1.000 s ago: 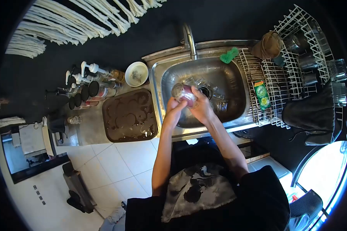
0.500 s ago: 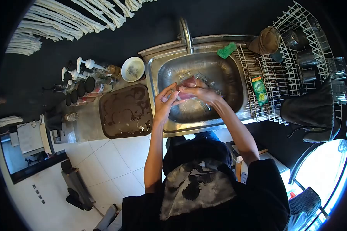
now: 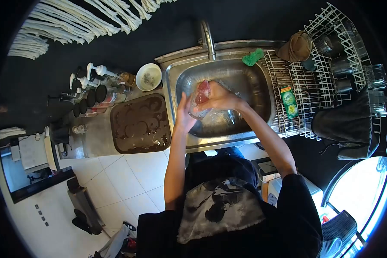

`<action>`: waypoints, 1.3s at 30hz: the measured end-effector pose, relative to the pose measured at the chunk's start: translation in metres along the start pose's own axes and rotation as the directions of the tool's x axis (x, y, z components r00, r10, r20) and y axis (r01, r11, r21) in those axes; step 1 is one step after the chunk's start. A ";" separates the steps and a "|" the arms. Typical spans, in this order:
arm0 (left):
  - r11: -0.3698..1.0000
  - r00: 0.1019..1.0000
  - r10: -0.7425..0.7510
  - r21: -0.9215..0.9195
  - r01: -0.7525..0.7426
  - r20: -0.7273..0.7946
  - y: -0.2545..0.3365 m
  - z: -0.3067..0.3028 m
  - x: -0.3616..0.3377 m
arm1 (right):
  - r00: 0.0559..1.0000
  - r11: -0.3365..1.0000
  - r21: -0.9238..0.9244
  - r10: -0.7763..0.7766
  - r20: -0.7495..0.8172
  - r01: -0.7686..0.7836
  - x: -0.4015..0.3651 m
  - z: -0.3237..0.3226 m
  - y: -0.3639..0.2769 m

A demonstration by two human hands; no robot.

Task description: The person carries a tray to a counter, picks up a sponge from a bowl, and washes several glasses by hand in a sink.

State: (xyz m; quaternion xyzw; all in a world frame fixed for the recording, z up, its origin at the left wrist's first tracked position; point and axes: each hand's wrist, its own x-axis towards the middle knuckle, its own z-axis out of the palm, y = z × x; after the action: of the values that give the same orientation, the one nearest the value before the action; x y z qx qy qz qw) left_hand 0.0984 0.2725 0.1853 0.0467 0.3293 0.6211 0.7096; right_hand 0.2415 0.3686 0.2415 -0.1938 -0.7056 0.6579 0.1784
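Over the metal sink (image 3: 262, 112), my right hand (image 3: 222, 99) grips a pinkish-red sponge (image 3: 203, 90) with suds on it. The sponge presses against a clear glass (image 3: 198, 112), whose outline is partly hidden by my fingers. My left hand (image 3: 185, 115) is closed around the glass from the left side. Below my hands, the sink floor is wet and shiny, and more clear glassware seems to lie there, mostly covered by my hands. The faucet (image 3: 208, 41) stands behind the sink.
Left of the sink are a wet brown tray (image 3: 140, 124), a white bowl (image 3: 148, 77) and several pump bottles (image 3: 99, 71). A green scrubber (image 3: 253, 56) sits on the back-right rim. On the right, a white dish rack (image 3: 307, 96) holds glasses, a green packet (image 3: 289, 102) and a dark cloth (image 3: 346, 120).
My right hand has turned and moved up slightly, bringing the sponge upright against the glass. My left hand has lowered a little and rotated, its fingers less interlaced with the right.
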 end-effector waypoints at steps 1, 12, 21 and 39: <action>1.000 1.000 -0.003 0.001 0.003 0.003 0.000 -0.012 0.002 | 1.000 1.000 -0.001 0.000 -0.005 0.000 -0.001 -0.004 -0.006; 0.740 0.944 0.266 0.669 -0.070 -0.195 -0.022 -0.055 -0.029 | 0.903 0.978 -0.123 0.101 -0.418 -0.166 -0.008 -0.007 0.019; 0.979 0.983 -0.097 0.190 0.066 0.157 -0.010 -0.013 0.003 | 0.983 0.987 -0.159 -0.032 -0.182 0.003 0.000 0.015 0.019; 0.843 0.850 0.524 -0.108 -0.527 -0.057 -0.042 -0.007 0.008 | 0.765 0.644 -0.668 -0.621 -0.172 0.373 0.010 0.072 -0.007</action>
State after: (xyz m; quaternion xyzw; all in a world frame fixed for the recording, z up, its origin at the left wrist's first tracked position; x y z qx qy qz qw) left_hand 0.1310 0.2682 0.1565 0.0844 0.2751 0.8108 0.5098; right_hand 0.1961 0.3110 0.2432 -0.1592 -0.8509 0.2719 0.4204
